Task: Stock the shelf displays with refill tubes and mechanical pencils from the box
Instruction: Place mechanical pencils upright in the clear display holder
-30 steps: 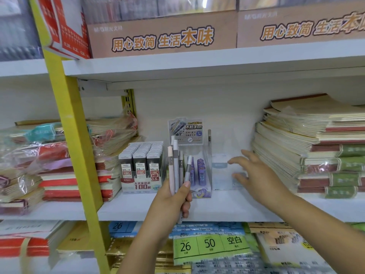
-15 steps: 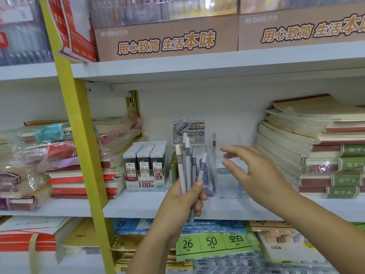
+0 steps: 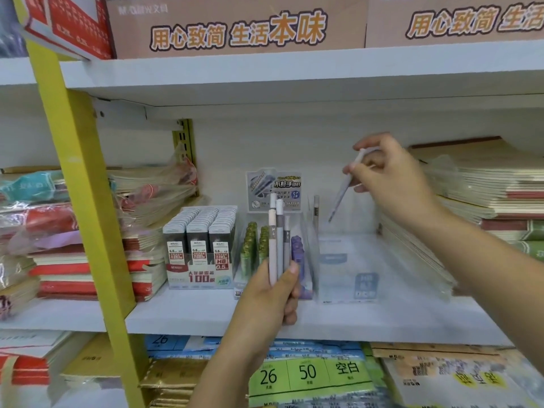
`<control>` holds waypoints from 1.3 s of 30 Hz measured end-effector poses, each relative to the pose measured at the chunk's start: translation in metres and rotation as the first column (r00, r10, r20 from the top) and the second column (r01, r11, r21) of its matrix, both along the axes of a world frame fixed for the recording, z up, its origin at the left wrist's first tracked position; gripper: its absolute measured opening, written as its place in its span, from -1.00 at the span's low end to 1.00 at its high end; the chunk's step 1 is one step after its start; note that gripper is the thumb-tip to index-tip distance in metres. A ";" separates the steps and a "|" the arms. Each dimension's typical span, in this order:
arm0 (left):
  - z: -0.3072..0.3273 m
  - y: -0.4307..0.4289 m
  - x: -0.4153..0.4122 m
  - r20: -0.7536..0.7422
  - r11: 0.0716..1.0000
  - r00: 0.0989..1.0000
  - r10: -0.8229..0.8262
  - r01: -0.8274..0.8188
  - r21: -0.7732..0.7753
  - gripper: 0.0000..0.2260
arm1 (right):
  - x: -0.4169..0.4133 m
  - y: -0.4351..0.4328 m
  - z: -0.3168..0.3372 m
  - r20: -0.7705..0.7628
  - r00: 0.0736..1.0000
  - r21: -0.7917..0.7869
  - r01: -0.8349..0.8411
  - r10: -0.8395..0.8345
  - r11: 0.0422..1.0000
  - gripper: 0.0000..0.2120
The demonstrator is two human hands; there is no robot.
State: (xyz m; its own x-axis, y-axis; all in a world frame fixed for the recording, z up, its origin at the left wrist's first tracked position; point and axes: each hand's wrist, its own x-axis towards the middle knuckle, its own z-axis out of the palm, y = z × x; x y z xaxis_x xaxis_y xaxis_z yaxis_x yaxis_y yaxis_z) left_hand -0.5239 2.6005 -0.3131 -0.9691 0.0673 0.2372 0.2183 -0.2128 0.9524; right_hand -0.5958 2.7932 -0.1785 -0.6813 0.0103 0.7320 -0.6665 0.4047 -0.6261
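My left hand (image 3: 269,293) grips a small bunch of mechanical pencils (image 3: 278,240), pale pink and grey, held upright in front of the middle shelf. My right hand (image 3: 391,178) pinches a single white mechanical pencil (image 3: 343,192), tip pointing down, above a clear plastic display stand (image 3: 347,269) that looks almost empty. One pencil (image 3: 316,213) stands at the stand's left edge. Left of the stand sit green refill tubes (image 3: 250,248) and purple refill tubes (image 3: 297,248) in a clear holder under a printed header card (image 3: 273,188).
A box of black lead refill cases (image 3: 200,245) stands further left. Wrapped notebook stacks (image 3: 73,231) fill the left, and notebook piles (image 3: 485,201) the right. A yellow upright post (image 3: 79,187) crosses the left side. Cardboard boxes (image 3: 235,28) sit on the upper shelf.
My right hand took one pencil from the bunch and lifted it up and right over the clear stand. The left hand stays put with fewer pencils.
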 end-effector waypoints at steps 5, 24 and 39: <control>-0.003 -0.001 -0.003 0.044 1.000 0.999 0.007 -0.008 0.021 -0.89 | -0.037 -0.005 -0.016 0.010 0.999 0.318 0.039 -0.045 0.947 -0.78; -0.004 -0.002 -0.003 0.078 0.999 0.996 0.032 -0.033 0.015 -0.85 | -0.061 -0.013 -0.041 0.013 0.981 0.611 0.145 -0.194 0.778 -0.80; 0.001 0.001 0.004 0.005 0.997 0.997 -0.074 0.074 0.020 -0.66 | 0.044 -0.037 -0.045 0.384 0.856 0.038 -0.389 0.346 0.921 -0.76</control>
State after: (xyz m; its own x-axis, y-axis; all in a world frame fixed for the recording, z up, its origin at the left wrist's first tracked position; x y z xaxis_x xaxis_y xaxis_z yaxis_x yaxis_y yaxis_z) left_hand -0.5200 2.6016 -0.3122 -0.9631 0.1337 0.2336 0.1958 -0.2472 0.9490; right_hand -0.5516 2.7566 -0.2235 -0.8364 -0.3590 0.4142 -0.5150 0.2559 -0.8181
